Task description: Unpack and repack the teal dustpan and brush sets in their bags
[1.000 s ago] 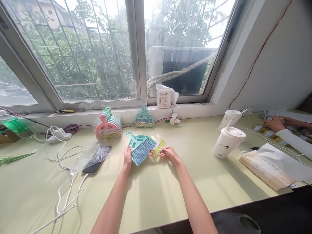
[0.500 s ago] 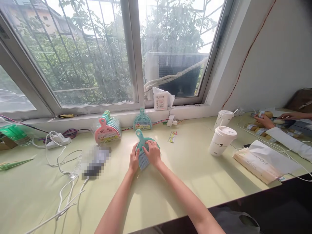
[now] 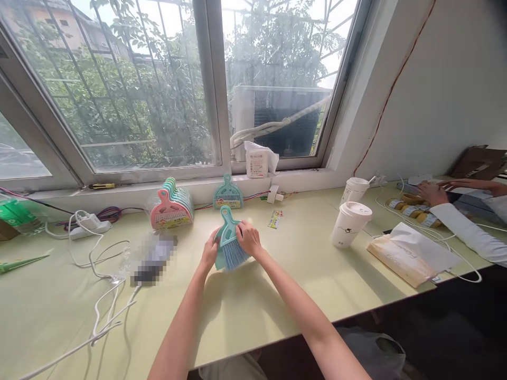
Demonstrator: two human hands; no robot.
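Over the middle of the table I hold a teal hand brush (image 3: 233,254) with grey-blue bristles, lying against a teal dustpan (image 3: 219,259). My left hand (image 3: 209,251) is closed on the dustpan's left edge. The brush's right side is gripped by my right hand (image 3: 249,238). Bristles point down toward me, and the looped handle end points at the window. Much of the dustpan is hidden behind the brush. A printed label card (image 3: 275,219) lies flat to the right of my hands. Behind stands another teal brush-and-dustpan set (image 3: 228,193) with a label on it.
At left are a stack of pink and teal dustpan sets (image 3: 172,207), a blurred-out object (image 3: 154,261), white cables (image 3: 99,311) and a power strip (image 3: 90,229). Right are paper cups (image 3: 351,224) and a tissue pack (image 3: 407,258). Another person's hands (image 3: 433,191) are at far right.
The brush has swung out from the dustpan and tilted, showing more of its bristles. My right hand now grips the brush's side instead of lying over the set. The other person's hands have moved.
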